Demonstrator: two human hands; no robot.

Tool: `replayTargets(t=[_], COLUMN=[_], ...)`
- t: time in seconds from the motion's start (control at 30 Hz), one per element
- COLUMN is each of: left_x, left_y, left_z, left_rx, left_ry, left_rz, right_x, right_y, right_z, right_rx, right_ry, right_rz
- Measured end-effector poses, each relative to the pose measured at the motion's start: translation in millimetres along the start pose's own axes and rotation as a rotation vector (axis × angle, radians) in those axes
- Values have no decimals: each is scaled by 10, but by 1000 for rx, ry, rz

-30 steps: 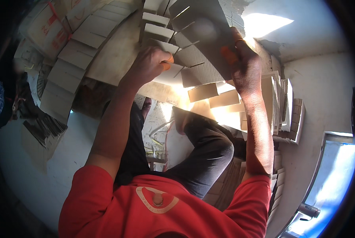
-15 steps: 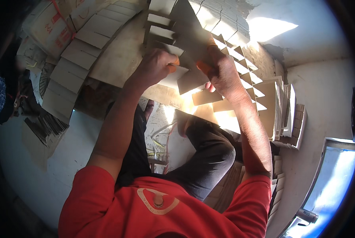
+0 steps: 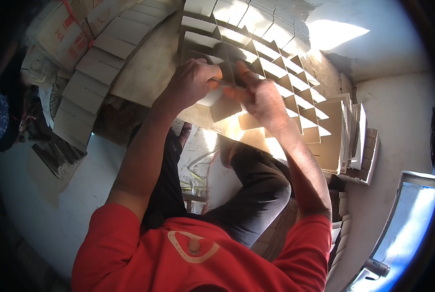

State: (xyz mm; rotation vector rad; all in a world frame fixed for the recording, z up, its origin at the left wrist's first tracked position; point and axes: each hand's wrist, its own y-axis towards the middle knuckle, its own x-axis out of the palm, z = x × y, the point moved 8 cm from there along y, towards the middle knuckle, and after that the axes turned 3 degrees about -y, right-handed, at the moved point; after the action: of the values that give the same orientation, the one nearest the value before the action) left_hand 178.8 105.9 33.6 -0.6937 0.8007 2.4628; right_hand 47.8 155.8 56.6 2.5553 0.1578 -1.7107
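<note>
A lattice of slotted cardboard strips (image 3: pixel 276 68) stands on the wooden bench top (image 3: pixel 144 73), its cells opening upward. At its near left side, my left hand (image 3: pixel 193 80) is closed, thumb and finger pinched at the edge of a cardboard strip. My right hand (image 3: pixel 266 102) is over the near part of the lattice, close to the left one. Its fingers point left and are smeared by motion, so whether they grip a strip cannot be told. Orange covers wrap the fingertips of both hands.
Flat slotted cardboard pieces (image 3: pixel 88 80) lie overlapped in a row on the left, beside a carton (image 3: pixel 62 36) tied with red strap. Stacked cardboard sheets (image 3: pixel 330 131) stand right of the lattice. A wall (image 3: pixel 392 107) rises beyond them. My knees are below the bench edge.
The broad cardboard strip under my right hand no longer covers the lattice, and the cells now show. My right hand has moved slightly left and down; the left has barely moved.
</note>
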Motion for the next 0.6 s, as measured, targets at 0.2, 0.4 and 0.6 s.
replayTargets(t=[0.2, 0.4, 0.6], left_x=[5, 245, 446], left_y=[82, 360, 581], left_z=[293, 99, -104], left_rx=[190, 205, 194], left_ry=[135, 220, 282], left_rz=[50, -23, -180], right_x=[-738, -573, 3], right_y=[24, -75, -380], right_z=[1330, 1677, 818], right_rx=[256, 313, 109], right_ry=[-680, -135, -243], right_rz=[506, 124, 77])
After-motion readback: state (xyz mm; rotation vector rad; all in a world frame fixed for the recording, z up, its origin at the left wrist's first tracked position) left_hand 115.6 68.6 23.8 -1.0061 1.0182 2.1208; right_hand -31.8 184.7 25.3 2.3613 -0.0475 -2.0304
